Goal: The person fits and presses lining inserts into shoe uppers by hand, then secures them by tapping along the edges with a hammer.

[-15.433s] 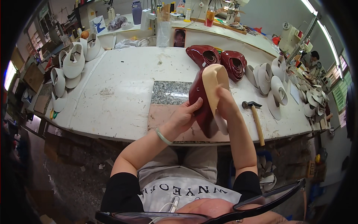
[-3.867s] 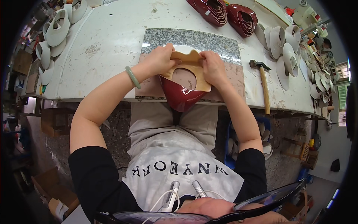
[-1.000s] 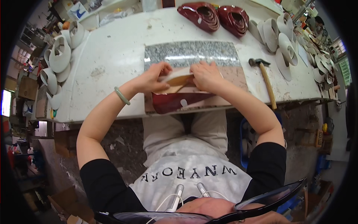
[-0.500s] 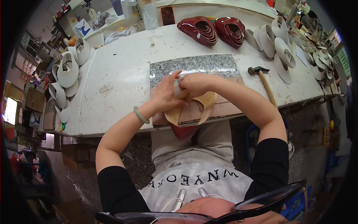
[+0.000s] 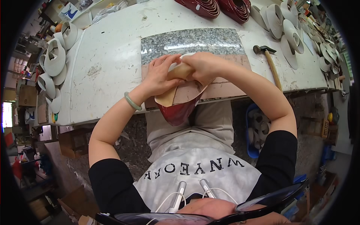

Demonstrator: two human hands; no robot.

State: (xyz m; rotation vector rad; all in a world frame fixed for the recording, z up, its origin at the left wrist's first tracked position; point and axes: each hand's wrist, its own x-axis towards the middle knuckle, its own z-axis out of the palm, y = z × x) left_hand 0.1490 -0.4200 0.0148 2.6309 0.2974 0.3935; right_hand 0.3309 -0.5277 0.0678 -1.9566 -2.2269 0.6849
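Observation:
Both hands work on a dark red shoe upper with a tan lining (image 5: 178, 112), at the near edge of the table. Its red toe part hangs over the edge towards my lap. My left hand (image 5: 162, 75) grips the upper's left side, thumb on the tan lining and fingers round the back. My right hand (image 5: 201, 67) is closed on the other side of the same raised rim. Between the hands the lining is bent up, and a strip of white shows along its top. My right fingertips are partly hidden behind the folded material.
A speckled stone slab (image 5: 191, 39) lies beyond my hands, with a pinkish-brown board (image 5: 225, 88) nearer me. A hammer (image 5: 270, 67) rests to the right. Stacked red uppers (image 5: 234, 9) sit at the back; white uppers stand left (image 5: 56, 56) and right (image 5: 290, 35). A blue bin (image 5: 253, 148) is below.
The view has tilted nearer to me. More of the red outside shows past the table edge, and the lining's right part is now folded up between my hands.

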